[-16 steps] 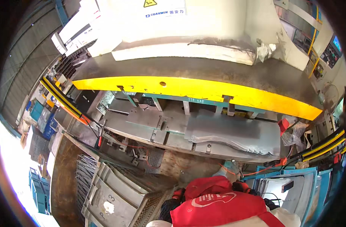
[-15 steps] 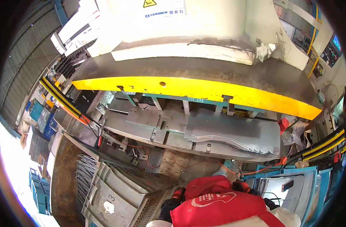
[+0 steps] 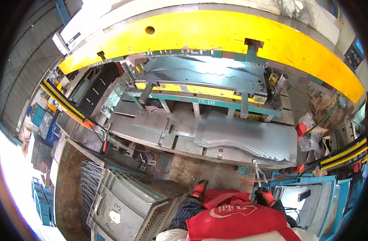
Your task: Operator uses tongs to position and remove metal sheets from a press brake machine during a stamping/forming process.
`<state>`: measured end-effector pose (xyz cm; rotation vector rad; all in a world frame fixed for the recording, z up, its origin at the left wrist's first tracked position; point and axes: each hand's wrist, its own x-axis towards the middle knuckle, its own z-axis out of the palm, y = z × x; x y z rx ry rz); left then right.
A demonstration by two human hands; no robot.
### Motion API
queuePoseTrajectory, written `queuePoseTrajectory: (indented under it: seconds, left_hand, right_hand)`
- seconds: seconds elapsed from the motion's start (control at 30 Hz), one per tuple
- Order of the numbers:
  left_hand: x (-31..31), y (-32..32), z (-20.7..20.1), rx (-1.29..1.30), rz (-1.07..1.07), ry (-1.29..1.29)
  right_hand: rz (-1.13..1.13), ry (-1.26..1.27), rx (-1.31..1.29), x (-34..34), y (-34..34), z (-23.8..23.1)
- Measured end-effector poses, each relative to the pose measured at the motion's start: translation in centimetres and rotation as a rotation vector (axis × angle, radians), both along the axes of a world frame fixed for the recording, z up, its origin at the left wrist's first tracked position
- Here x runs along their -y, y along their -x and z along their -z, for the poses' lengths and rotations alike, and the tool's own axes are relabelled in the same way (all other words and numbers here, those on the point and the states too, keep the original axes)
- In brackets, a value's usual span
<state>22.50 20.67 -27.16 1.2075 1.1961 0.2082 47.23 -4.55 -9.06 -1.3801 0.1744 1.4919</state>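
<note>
My left hand (image 3: pixel 199 190), in a red and black glove, is beside the red apron (image 3: pixel 236 217). Its fingers reach forward, with nothing visible in them. My right hand (image 3: pixel 265 197), gloved alike, is closed around a slim metal hand tool (image 3: pixel 257 173). That tool points away from me, its tip near the front edge of the press bed; its exact kind is unclear. Beyond it, a stack of flat metal sheets (image 3: pixel 248 136) with wavy near edges rests on the bed (image 3: pixel 148 130). Farther back, a shiny metal sheet (image 3: pixel 200 72) lies on the lower die (image 3: pixel 192 90).
The yellow-edged press ram (image 3: pixel 184 32) is above the die. Striped yellow-black posts (image 3: pixel 65 104) flank the bed. A grey plastic crate (image 3: pixel 119 205) stands at the near left, a blue rack (image 3: pixel 330 201) at the near right. An orange cable (image 3: pixel 244 176) runs along the front.
The press ram has risen, exposing the die and the sheet on it. Both hands have moved forward from the apron, and the metal tool now shows in my right hand.
</note>
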Motion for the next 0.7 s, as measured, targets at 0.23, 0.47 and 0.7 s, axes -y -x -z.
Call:
queuePoseTrajectory:
  seconds: [0.23, 0.47, 0.7]
  left_hand:
    - [-7.2, -10.4, -17.9, 0.304, -0.441, -0.468]
    - [-21.4, -15.9, -31.3, 0.246, -0.381, -1.281]
    - [-34.5, -21.3, -35.5, -0.226, -0.038, -1.518]
  right_hand:
    - [0.088, -0.256, 0.266, -0.7, -4.4, -6.6]
    - [-0.075, -0.393, 0.586, -10.2, -9.1, -14.8]
    - [-0.130, -0.271, 0.892, -21.4, -12.0, -20.0]
